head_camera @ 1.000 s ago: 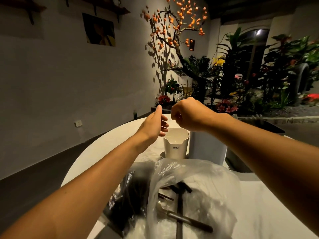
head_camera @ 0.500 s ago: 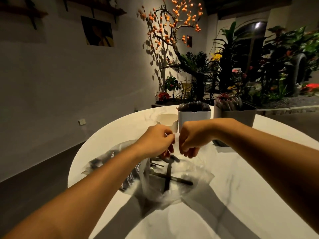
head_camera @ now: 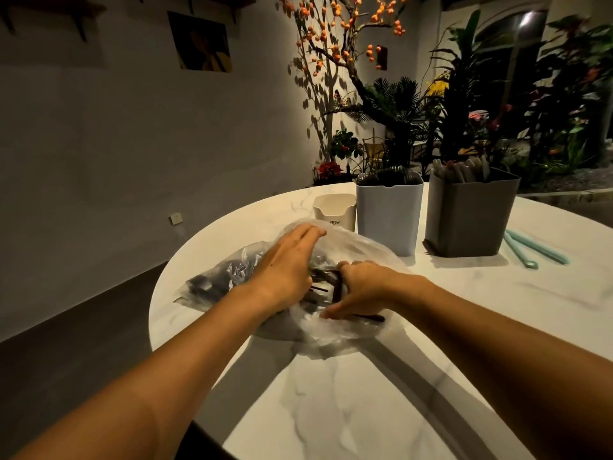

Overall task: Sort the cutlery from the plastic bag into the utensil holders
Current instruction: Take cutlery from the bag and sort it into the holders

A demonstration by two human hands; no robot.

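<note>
Plastic bag (head_camera: 335, 320) lay nearest me on the tabletop (head_camera: 365, 410), mouth toward my hands, dark cutlery (head_camera: 328, 283) inside. My right hand (head_camera: 361, 288) was in the opening, fingers curled around dark handles, likely to draw some out. My left hand (head_camera: 285, 267) lay flat, fingers straight, on the film, seemingly to pin it. Beyond stood the holders for sorting: small cream holder (head_camera: 335, 212), white holder (head_camera: 388, 217), grey holder (head_camera: 467, 214), the latter two already filled.

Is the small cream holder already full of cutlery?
No, the small cream holder shows a bare inside, while the white holder beside it holds dark utensils.
</note>
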